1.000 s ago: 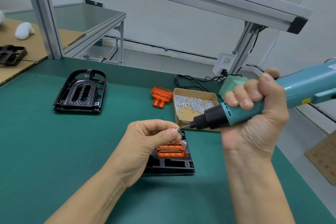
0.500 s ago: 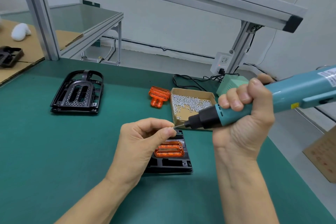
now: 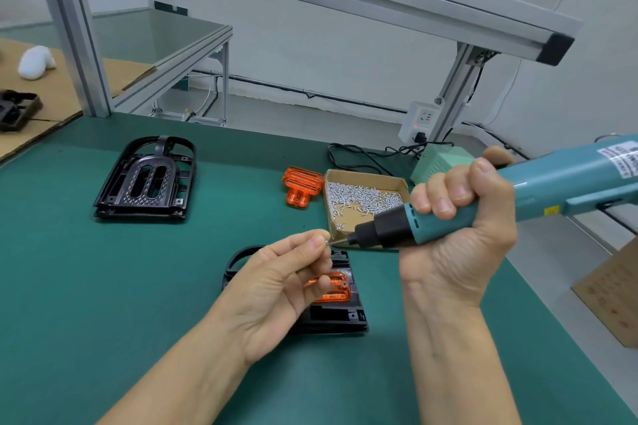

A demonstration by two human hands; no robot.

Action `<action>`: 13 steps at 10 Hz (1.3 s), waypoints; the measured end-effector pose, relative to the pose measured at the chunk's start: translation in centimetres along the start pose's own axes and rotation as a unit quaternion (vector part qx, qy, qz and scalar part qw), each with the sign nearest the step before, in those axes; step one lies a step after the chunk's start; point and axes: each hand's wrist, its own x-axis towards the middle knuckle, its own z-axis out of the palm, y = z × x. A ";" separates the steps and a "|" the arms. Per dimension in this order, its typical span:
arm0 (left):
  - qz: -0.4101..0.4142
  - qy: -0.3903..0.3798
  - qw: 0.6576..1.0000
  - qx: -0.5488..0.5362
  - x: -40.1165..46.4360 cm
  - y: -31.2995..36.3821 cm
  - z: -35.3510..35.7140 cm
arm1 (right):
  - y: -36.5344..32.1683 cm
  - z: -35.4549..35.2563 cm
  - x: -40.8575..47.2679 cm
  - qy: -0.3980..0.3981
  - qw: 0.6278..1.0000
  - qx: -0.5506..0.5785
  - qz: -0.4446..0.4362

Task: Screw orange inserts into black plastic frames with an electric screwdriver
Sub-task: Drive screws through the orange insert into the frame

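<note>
Risk sits at the screw my left hand pinches against the bit of the electric screwdriver gripped in my right hand, above the orange insert seated in its black frame: misaligned, it could drop.

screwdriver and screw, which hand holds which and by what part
The right hand grips the screwdriver around the front of its teal body. The left hand pinches a screw at the bit tip; the exact part is too small to tell.
</note>
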 end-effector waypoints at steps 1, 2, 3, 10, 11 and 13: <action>-0.015 -0.017 0.999 -0.032 -0.1 0.2 -0.1 | 0.0 0.2 0.1 -0.003 1.000 0.004 -0.001; -0.021 -0.024 0.999 -0.039 -0.1 0.2 -0.2 | 0.0 0.5 0.2 -0.010 1.000 0.003 0.001; -0.020 -0.018 0.999 -0.047 0.0 0.2 -0.3 | 0.0 0.7 0.1 -0.016 1.000 0.005 0.005; 0.015 -0.002 0.999 -0.038 -0.2 0.1 -0.1 | 0.4 1.0 -0.1 -0.031 1.000 -0.003 0.000; 0.055 0.013 0.998 0.016 -0.3 0.1 -0.3 | 0.4 0.8 -0.3 -0.040 0.999 -0.003 0.007; 0.092 0.023 0.993 0.074 -0.2 -0.3 -0.3 | 0.2 0.5 -0.4 -0.053 0.998 -0.019 -0.001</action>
